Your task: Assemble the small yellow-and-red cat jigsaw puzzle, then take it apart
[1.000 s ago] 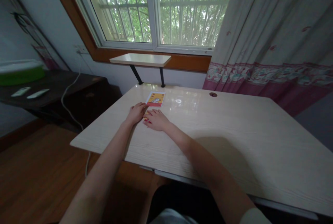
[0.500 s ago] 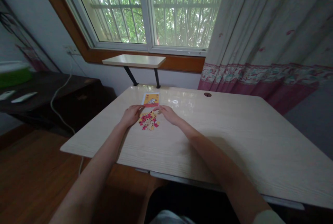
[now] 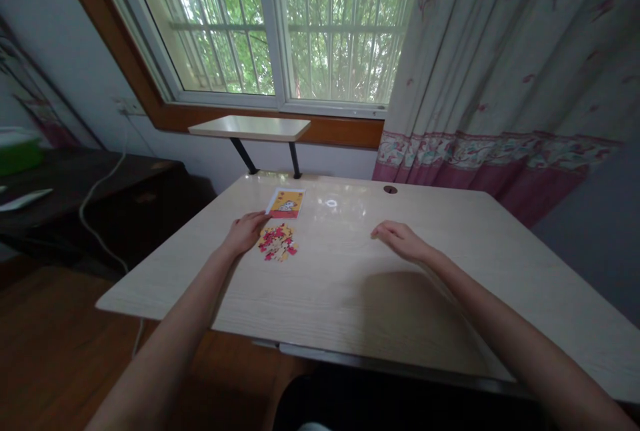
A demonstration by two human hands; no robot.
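A picture card (image 3: 286,203), yellow and red with a white animal on it, lies flat at the back left of the table. Just in front of it is a heap of small jigsaw puzzle pieces (image 3: 278,243), pink, yellow and cream. My left hand (image 3: 245,232) rests beside the heap with its fingers stretched out, their tips at the card's lower left corner. Well to the right of both, my right hand (image 3: 400,240) is over the bare table, its fingers pressed together in a pinch. Whatever is between those fingertips, if anything, is too small to make out.
The pale wooden table (image 3: 320,297) has a small raised shelf (image 3: 253,127) on black legs at its back edge and a round cable hole (image 3: 391,189). A barred window and a patterned curtain (image 3: 450,144) are behind. A dark side table (image 3: 125,184) stands left.
My right hand has moved away from the pieces to the right, across the table. My left hand stays by the card and heap. The view has shifted slightly.
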